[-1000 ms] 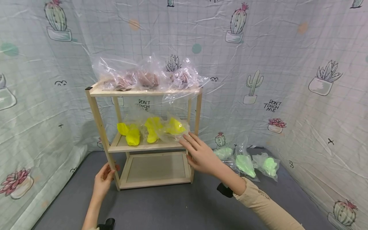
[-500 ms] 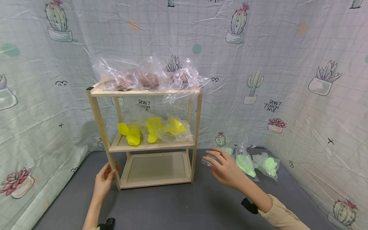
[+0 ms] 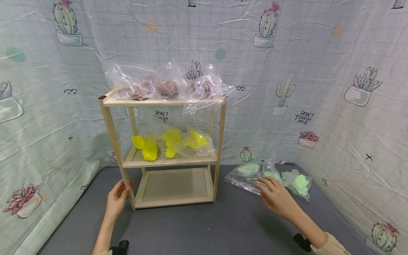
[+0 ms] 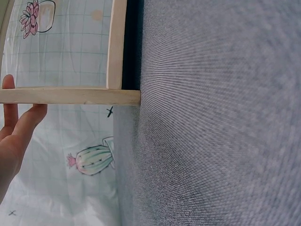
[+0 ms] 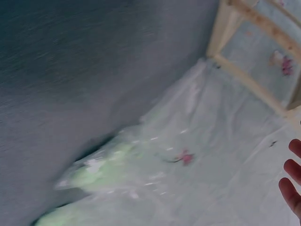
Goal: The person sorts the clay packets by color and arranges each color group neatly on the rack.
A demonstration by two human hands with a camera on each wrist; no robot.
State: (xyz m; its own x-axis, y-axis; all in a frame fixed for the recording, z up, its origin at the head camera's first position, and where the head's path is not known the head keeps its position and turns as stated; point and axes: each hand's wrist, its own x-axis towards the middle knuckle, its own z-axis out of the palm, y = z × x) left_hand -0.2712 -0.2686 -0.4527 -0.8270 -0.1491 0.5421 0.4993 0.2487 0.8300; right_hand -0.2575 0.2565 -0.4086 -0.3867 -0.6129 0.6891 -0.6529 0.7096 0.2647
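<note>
Taking the clock from the middle of the wooden rack (image 3: 175,185): pinching its front post at eight with the left hand (image 3: 117,199). Out at four, dangling the right hand (image 3: 278,198) with fingers apart, partly covering the green-filled bags (image 3: 271,174) at three. Topped at twelve with brownish bags (image 3: 167,88), drooping past the front edge; filled mid-shelf with yellow-filled bags (image 3: 172,141). Walled behind by cactus-print cloth (image 3: 248,120). Room at six, across the grey tabletop (image 3: 197,225).
</note>
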